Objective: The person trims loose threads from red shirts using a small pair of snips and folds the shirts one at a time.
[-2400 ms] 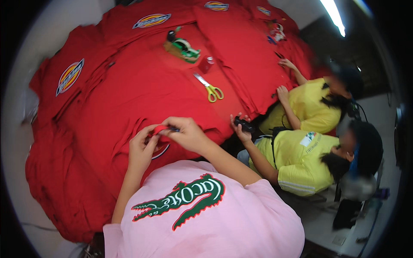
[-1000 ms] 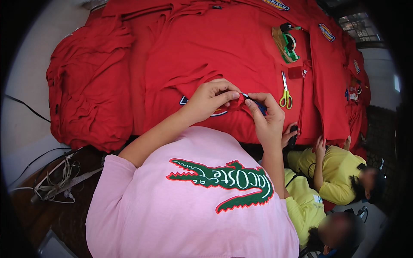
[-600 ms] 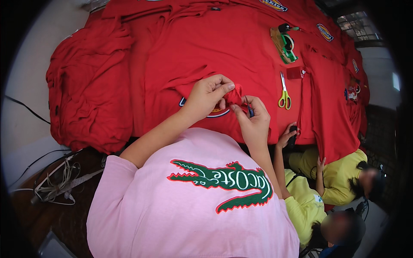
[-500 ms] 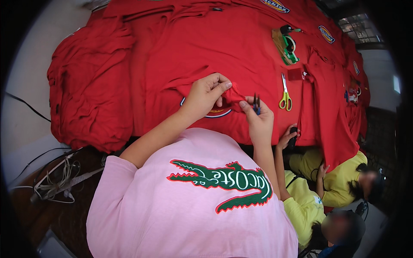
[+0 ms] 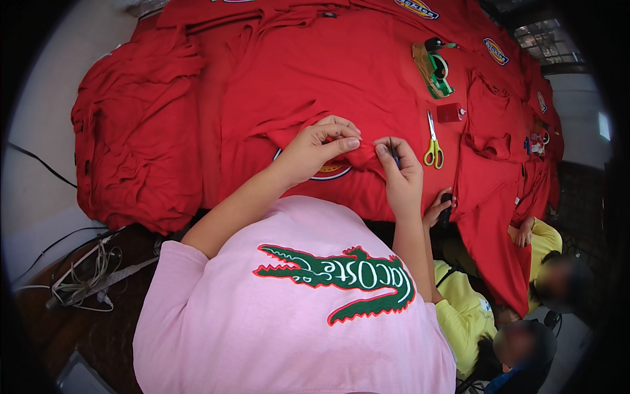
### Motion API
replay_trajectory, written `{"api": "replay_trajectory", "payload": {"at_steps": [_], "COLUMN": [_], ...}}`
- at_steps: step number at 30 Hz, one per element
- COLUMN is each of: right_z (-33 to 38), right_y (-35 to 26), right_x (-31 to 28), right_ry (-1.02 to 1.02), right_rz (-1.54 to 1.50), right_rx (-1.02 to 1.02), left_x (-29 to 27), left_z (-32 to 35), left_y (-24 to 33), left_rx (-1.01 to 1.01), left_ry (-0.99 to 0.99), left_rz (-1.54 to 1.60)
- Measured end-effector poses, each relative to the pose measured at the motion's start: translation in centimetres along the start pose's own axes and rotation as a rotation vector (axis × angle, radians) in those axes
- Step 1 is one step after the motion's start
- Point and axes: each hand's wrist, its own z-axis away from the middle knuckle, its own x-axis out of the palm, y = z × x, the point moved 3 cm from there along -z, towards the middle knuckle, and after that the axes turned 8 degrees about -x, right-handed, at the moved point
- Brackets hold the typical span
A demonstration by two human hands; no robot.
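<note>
A red T-shirt (image 5: 315,72) with a round printed badge is spread on the table in front of me. My left hand (image 5: 325,146) pinches a gathered bit of it between thumb and fingertips. Close by on the right, my right hand (image 5: 401,172) is closed around small thread snips (image 5: 394,151); dark blades and a bit of blue handle show by the index finger. Its thumb and fingertip meet at the edge of the same red fabric. A fold of cloth hangs between my two hands, hiding part of the badge.
Yellow-handled scissors (image 5: 433,146), a red box (image 5: 450,113) and a green tape dispenser (image 5: 434,69) lie right of the shirt. Heaped red garments (image 5: 138,131) fill the left side. Two people in yellow work at the right; one holds a black object (image 5: 446,205).
My hands have shifted slightly, drawing the pinched fabric thinner between them. The snips have turned and show less. At right, a co-worker's red garment has moved down over the table's edge.
</note>
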Motion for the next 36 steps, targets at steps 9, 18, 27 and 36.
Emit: {"api": "replay_trajectory", "payload": {"at_steps": [9, 18, 27, 36], "right_z": [1.0, 0.6, -0.2, 1.3], "right_y": [-2.7, -1.4, 0.3, 0.4], "right_x": [0.6, 0.4, -2.0, 0.5], "right_ry": [0.002, -0.012, 0.222, 0.007], "right_rz": [0.345, 0.299, -0.034, -0.105], "right_rx": [-0.286, -0.284, -0.084, 0.043], "left_x": [0.7, 1.1, 1.1, 1.9], "left_z": [0.6, 0.4, -0.2, -0.5], "left_y": [-0.5, -0.2, -0.2, -0.5], "left_rx": [-0.291, -0.275, -0.229, -0.269], "left_ry": [0.017, -0.003, -0.081, -0.081], "left_rz": [0.24, 0.247, 0.471, 0.496]}}
